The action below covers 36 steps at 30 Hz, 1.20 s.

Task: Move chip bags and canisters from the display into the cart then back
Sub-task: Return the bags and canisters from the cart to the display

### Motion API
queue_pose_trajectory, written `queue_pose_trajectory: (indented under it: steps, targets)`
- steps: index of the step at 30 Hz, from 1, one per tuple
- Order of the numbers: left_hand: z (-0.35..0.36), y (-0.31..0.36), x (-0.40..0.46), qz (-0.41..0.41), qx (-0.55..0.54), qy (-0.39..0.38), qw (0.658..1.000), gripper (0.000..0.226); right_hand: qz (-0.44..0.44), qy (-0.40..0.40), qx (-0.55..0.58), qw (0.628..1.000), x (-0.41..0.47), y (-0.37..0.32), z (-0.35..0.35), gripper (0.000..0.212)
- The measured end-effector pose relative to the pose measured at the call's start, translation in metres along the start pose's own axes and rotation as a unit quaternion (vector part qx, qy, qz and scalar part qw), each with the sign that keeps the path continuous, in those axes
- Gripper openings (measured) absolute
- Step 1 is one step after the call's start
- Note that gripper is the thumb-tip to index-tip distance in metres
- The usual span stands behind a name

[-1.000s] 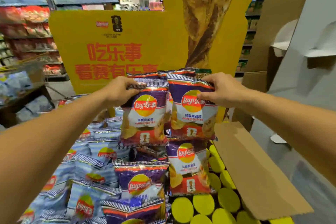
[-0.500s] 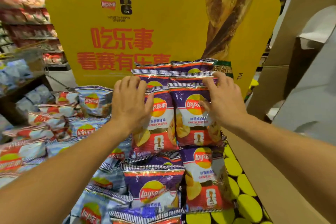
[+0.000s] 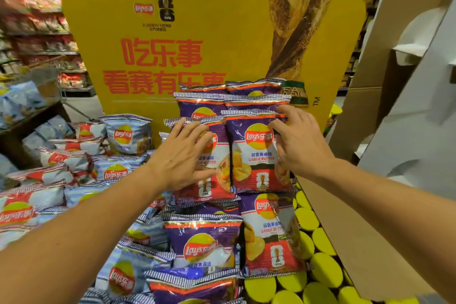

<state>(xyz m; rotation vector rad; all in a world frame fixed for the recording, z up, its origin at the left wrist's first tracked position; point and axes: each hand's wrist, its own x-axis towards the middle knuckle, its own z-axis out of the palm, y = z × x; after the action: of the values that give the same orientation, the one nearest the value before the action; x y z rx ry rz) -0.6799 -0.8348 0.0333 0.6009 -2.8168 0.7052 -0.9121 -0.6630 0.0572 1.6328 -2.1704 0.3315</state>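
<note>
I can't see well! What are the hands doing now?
Left hand: open, fingers flat on a purple chip bag.
Right hand: open, fingers spread, touching the neighbouring purple bag.

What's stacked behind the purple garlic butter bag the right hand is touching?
Behind that garlic butter bag under the right hand, two more purple bags' tops show, then the yellow display board. Their lower parts are covered.

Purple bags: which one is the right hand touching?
The upright purple bag on the right of the top front pair; right hand rests on its right edge.
</note>
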Motion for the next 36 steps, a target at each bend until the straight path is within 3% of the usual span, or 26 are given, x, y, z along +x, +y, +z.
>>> queue_pose_trajectory:
  steps: [4, 8, 17, 25, 36]
  targets:
    - [-0.018, 0.009, -0.01, -0.057, -0.07, 0.078, 0.993, 0.062, -0.003, 0.028, 0.028, 0.999, -0.013, -0.002, -0.017, 0.026]
    - [-0.041, 0.02, -0.032, -0.086, -0.096, 0.093, 0.987, 0.052, -0.013, -0.014, 0.107, 0.994, -0.021, -0.016, -0.03, 0.01]
    - [-0.085, 0.06, -0.134, -0.137, -0.109, 0.027, 0.984, 0.048, -0.17, -0.088, 0.19, 0.963, -0.057, -0.081, -0.046, 0.009]
    - [-0.13, 0.101, -0.251, -0.243, -0.154, -0.002, 0.958, 0.038, -0.326, -0.132, 0.234, 0.906, -0.106, -0.16, -0.067, 0.006]
    - [-0.172, 0.146, -0.434, -0.367, -0.118, -0.075, 0.92, 0.032, -0.467, -0.237, 0.239, 0.818, -0.188, -0.307, -0.102, 0.018]
